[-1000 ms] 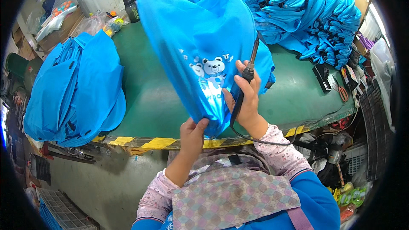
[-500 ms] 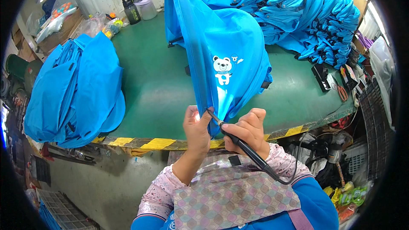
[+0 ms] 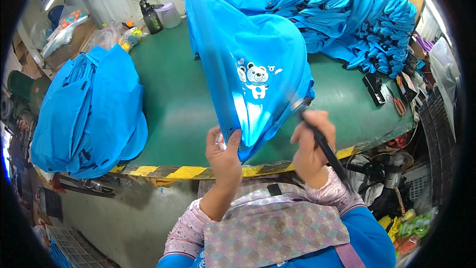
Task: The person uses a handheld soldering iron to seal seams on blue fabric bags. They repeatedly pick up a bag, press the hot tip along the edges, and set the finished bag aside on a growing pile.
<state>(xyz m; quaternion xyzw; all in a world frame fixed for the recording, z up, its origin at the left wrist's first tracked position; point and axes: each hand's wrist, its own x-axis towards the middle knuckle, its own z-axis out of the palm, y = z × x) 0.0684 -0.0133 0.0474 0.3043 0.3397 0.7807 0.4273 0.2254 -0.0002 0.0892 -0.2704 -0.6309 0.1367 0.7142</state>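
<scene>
We look down from a head-worn camera at our own two hands working over a green table whose near edge carries a yellow and black striped band.

Our left hand rises from the lower middle and pinches the bottom edge of a bright blue fabric bag, thumb on one side and fingers on the other, closed tight on the cloth. The bag is held up off the table, standing tall in the centre of the view and tilted slightly to the left. A small cartoon bear print shows on its front face.

Our right hand is curled firmly around a slim black corded tool, held like a pen. The tool's tip points up and to the left and meets the bag's lower right edge; that tip is blurred, so we cannot tell its exact shape. Its cord trails down past our wrist.

On the left of the table lies a pile of blue bags, flat and overhanging the edge. A larger heap of blue bags fills the far right. At the back left stand a dark bottle and a pale lidded cup, just beside each other. Small hand tools lie near the right edge.
</scene>
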